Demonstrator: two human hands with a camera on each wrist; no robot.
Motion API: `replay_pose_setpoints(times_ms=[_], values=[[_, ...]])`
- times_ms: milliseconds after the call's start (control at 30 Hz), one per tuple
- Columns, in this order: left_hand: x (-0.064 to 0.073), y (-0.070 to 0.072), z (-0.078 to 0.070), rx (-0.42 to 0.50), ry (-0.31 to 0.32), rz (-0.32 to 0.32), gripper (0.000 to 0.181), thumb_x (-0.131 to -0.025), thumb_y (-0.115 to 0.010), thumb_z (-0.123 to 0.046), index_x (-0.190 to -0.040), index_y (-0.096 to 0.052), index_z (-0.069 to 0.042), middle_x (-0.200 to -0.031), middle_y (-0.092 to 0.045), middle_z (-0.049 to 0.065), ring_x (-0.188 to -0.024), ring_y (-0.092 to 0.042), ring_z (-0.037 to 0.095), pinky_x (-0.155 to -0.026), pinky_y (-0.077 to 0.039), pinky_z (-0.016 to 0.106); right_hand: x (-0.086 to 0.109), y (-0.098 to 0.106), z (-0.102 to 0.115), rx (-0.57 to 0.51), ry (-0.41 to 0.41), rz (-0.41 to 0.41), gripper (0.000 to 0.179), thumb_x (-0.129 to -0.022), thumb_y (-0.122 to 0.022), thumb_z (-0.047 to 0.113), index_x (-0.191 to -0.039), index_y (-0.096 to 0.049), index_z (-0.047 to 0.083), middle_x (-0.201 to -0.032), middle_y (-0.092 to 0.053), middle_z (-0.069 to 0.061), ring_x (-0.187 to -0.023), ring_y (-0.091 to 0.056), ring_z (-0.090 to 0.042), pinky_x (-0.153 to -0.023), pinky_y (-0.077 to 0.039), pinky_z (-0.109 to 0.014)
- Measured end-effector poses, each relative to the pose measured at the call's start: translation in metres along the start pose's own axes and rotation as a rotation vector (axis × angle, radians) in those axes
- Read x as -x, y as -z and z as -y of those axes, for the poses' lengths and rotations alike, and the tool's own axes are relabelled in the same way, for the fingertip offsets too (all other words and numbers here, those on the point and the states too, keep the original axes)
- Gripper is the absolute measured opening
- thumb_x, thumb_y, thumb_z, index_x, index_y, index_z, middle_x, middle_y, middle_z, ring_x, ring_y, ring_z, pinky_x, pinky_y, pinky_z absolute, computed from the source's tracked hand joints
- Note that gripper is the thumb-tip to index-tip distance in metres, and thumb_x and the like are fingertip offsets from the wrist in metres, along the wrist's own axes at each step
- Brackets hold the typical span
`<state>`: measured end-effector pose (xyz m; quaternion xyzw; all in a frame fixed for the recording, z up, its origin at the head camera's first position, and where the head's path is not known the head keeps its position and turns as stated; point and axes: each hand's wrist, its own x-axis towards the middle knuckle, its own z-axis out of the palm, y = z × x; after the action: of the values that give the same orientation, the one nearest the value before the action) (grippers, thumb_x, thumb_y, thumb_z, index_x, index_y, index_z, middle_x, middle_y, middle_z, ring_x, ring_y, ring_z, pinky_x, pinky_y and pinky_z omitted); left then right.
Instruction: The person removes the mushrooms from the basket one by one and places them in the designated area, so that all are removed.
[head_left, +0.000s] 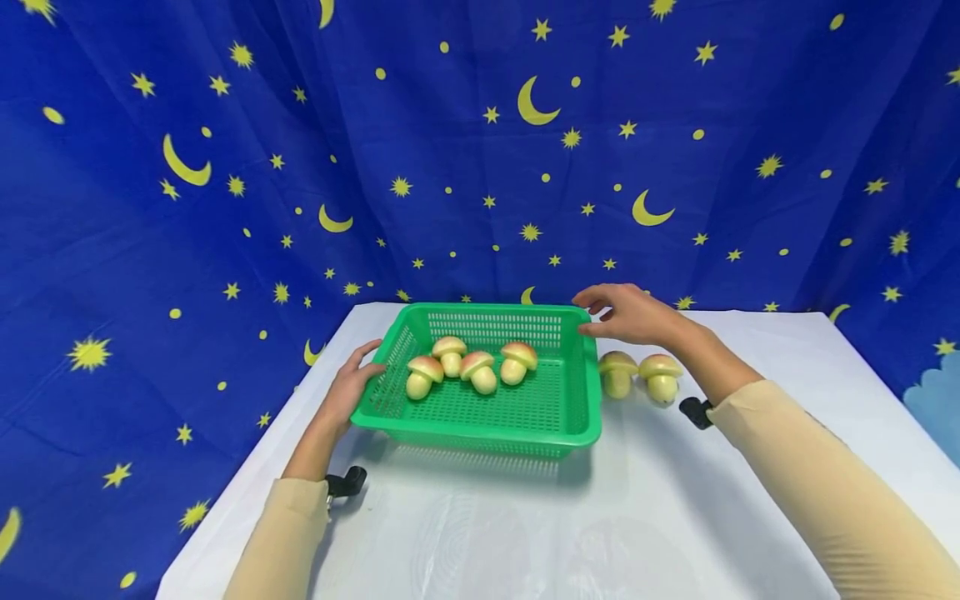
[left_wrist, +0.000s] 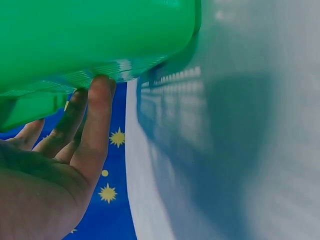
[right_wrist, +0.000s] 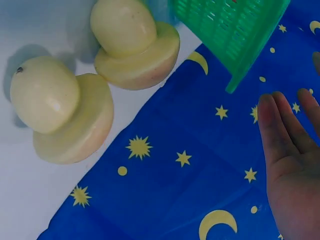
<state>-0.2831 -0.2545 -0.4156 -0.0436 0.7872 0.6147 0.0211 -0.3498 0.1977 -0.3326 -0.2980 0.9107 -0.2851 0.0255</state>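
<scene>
A green plastic basket [head_left: 480,432] holds several toy mushrooms [head_left: 480,372] with pinkish caps and pale stems. My left hand [head_left: 349,387] grips its left side, thumb over the rim; in the left wrist view the fingers [left_wrist: 97,115] lie against the outer wall. At the back right corner is my right hand [head_left: 626,312], its thumb and fingers spread apart. The right wrist view shows that hand [right_wrist: 295,165] with extended fingers, nothing held, and a gap to the basket rim [right_wrist: 250,62]. Two more toy mushrooms, one nearer the basket [head_left: 618,373] and one farther right [head_left: 660,379], lie below the right hand.
The white table [head_left: 480,533] extends in front of the basket and to its right. Behind it hangs a blue cloth [head_left: 465,150] with yellow moons and stars. Black wrist mounts [head_left: 347,482] sit at both sleeves.
</scene>
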Motion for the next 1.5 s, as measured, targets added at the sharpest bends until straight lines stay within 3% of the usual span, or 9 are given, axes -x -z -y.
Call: replay_pose_setpoints(times_ms=[300, 533, 867, 1133, 1500], values=[[-0.002, -0.001, 0.000, 0.003, 0.004, 0.006, 0.058, -0.097, -0.050, -0.026, -0.151, -0.030, -0.027, -0.110, -0.059, 0.022, -0.071, -0.064, 0.022, -0.063, -0.055, 0.034, -0.012, 0.000, 0.006, 0.072, 0.011, 0.067, 0.052, -0.087, -0.071, 0.033, -0.129, -0.058, 0.007, -0.124, -0.060, -0.012, -0.111, -0.057, -0.029, -0.087, -0.051, -0.041], [0.000, 0.000, -0.002, 0.012, 0.010, 0.007, 0.058, -0.097, -0.050, -0.026, -0.151, -0.030, -0.028, -0.114, -0.057, 0.022, -0.074, -0.065, 0.023, -0.065, -0.056, 0.036, -0.021, -0.002, 0.013, 0.146, 0.074, 0.112, 0.050, -0.086, -0.072, 0.030, -0.128, -0.060, 0.005, -0.123, -0.061, -0.012, -0.107, -0.060, -0.030, -0.087, -0.050, -0.041], [-0.001, 0.002, -0.002, 0.033, 0.010, 0.005, 0.056, -0.097, -0.049, -0.024, -0.150, -0.031, -0.028, -0.111, -0.059, 0.024, -0.070, -0.066, 0.024, -0.062, -0.056, 0.037, -0.038, -0.014, 0.025, 0.277, 0.121, 0.225, 0.049, -0.087, -0.071, 0.033, -0.127, -0.061, 0.007, -0.123, -0.061, -0.009, -0.108, -0.059, -0.029, -0.090, -0.048, -0.044], [-0.001, 0.003, -0.004, 0.002, 0.005, 0.008, 0.058, -0.097, -0.049, -0.025, -0.151, -0.029, -0.027, -0.119, -0.055, 0.022, -0.078, -0.065, 0.025, -0.066, -0.056, 0.037, -0.048, -0.021, 0.033, 0.337, 0.111, 0.288, 0.048, -0.085, -0.072, 0.030, -0.125, -0.062, 0.006, -0.118, -0.064, -0.011, -0.107, -0.059, -0.027, -0.091, -0.048, -0.044], [0.000, 0.004, -0.002, 0.014, 0.007, -0.001, 0.058, -0.097, -0.050, -0.025, -0.151, -0.030, -0.026, -0.119, -0.055, 0.024, -0.073, -0.065, 0.023, -0.064, -0.056, 0.036, -0.065, -0.047, 0.042, 0.414, 0.157, 0.390, 0.044, -0.086, -0.070, 0.026, -0.124, -0.063, 0.004, -0.119, -0.063, -0.011, -0.108, -0.058, -0.027, -0.090, -0.048, -0.044]])
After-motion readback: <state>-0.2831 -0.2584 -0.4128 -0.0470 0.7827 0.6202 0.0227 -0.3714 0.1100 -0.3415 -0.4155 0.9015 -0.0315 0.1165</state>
